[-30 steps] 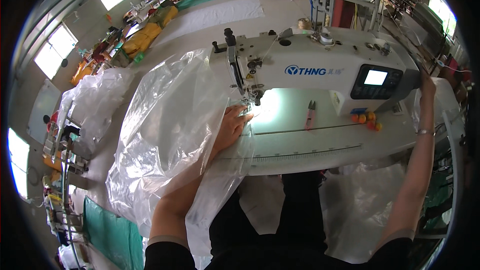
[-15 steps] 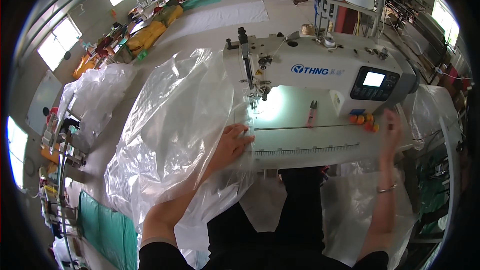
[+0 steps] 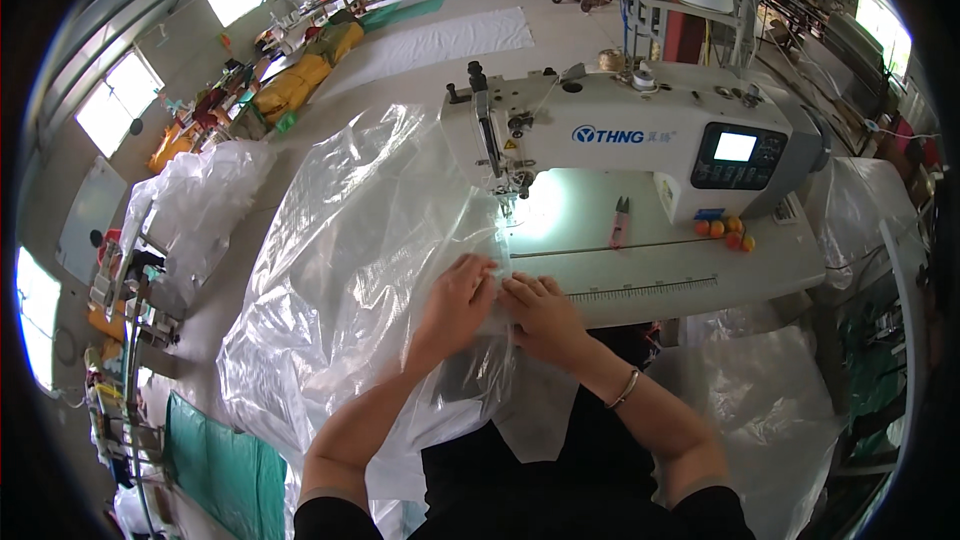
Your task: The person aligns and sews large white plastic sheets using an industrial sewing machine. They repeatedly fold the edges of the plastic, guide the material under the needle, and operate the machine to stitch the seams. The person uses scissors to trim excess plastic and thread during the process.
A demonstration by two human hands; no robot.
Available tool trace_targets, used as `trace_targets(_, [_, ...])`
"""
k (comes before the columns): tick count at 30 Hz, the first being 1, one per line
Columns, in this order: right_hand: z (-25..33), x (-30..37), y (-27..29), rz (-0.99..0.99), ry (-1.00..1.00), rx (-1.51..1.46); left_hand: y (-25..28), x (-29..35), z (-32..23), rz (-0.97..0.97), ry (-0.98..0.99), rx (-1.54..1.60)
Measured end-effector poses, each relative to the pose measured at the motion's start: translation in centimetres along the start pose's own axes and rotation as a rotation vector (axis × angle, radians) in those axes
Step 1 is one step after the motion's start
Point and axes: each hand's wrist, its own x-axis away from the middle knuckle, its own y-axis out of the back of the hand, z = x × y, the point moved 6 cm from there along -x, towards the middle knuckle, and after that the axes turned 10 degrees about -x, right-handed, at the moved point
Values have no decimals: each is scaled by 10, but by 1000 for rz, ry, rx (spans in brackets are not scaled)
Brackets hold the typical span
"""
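Left hand: the left hand (image 3: 458, 298) lies on the clear plastic sheet (image 3: 350, 270) at the near edge of the sewing table (image 3: 640, 270), fingers curled and pinching a fold of the film.
Right hand: the right hand (image 3: 540, 315) is just beside the left, fingertips touching the same fold, fingers bent and closed on the plastic; a thin bracelet (image 3: 627, 388) circles the wrist.
Plastic sheet: large, transparent and crumpled, it spreads from under the needle area over the left part of the table and hangs down over its left and near sides onto the person's lap.
Sewing machine: a white industrial sewing machine (image 3: 640, 135) stands across the table, its needle head (image 3: 510, 180) lit just beyond the hands, a control panel (image 3: 738, 155) with a small screen on its right part.
On the table: pink thread snips (image 3: 620, 222) lie under the machine arm; small orange balls (image 3: 725, 231) sit near the machine's base on the right.
Surroundings: more clear plastic bags (image 3: 190, 210) are heaped on the floor to the left, well apart from the hands.
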Motion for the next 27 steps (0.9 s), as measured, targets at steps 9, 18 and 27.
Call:
trace_targets(9, [11,8,-1,-175,-16,-15,-27,-70,33,3,-19,-386])
trace_targets(18, [32,31,7,-109,-5,-41,-34,-41,18,65,-119,-589])
trace_targets(27, [50,42,4,-44,10,-51,-27,-17,-1,68,-189,-570])
